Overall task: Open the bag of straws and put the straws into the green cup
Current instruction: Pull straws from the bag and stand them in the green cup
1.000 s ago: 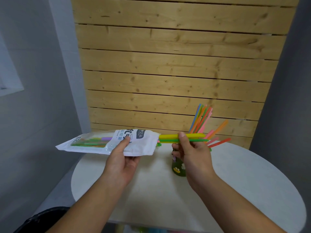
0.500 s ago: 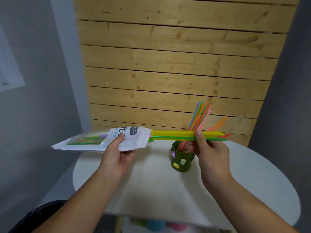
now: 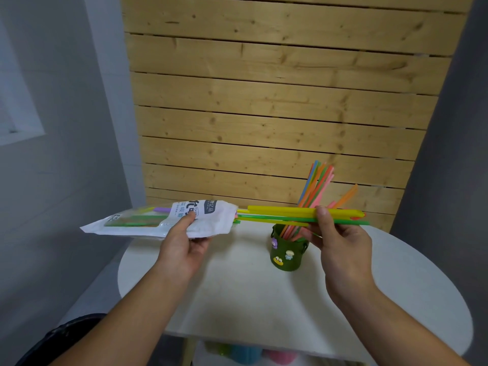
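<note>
Currently left hand (image 3: 184,247) grips the white straw bag (image 3: 163,220) from below, thumb on top, bag held level above the desk's (image 3: 237,299) left edge. Right hand (image 3: 340,239) pinches a bundle of yellow and green straws (image 3: 280,215), nearly pulled out of the bag mouth, lying level just above the green cup (image 3: 287,256). Cup stands on the desk, already holding orange, pink and blue straws (image 3: 317,186).

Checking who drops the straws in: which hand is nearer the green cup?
Right. The right hand sits just above and right of the green cup, pinching yellow and green straws; the left hand holds the bag farther off to the cup's left.
</note>
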